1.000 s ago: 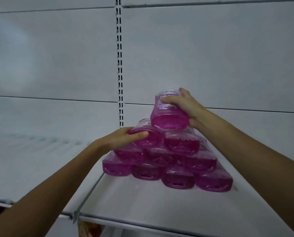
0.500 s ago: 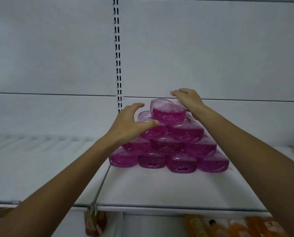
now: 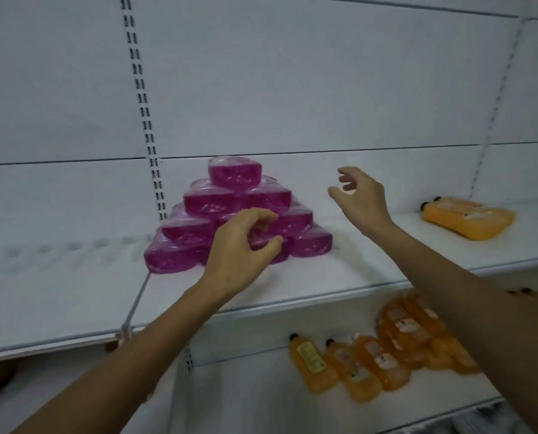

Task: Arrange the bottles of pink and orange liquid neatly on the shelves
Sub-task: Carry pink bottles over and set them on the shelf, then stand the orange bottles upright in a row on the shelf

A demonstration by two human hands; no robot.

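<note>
On upper shelf [image 3: 339, 277], pink bottles [image 3: 234, 214] pyramid-stacked, bases outward, translucent liquid

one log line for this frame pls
pink bottles: pyramid on upper shelf | left hand: empty, before pyramid | right hand: empty, beside it | orange bottles: jumbled on lower shelf

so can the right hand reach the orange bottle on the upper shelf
Probably yes: the right hand is open and empty, and bare shelf lies between it and the orange bottle.
</note>
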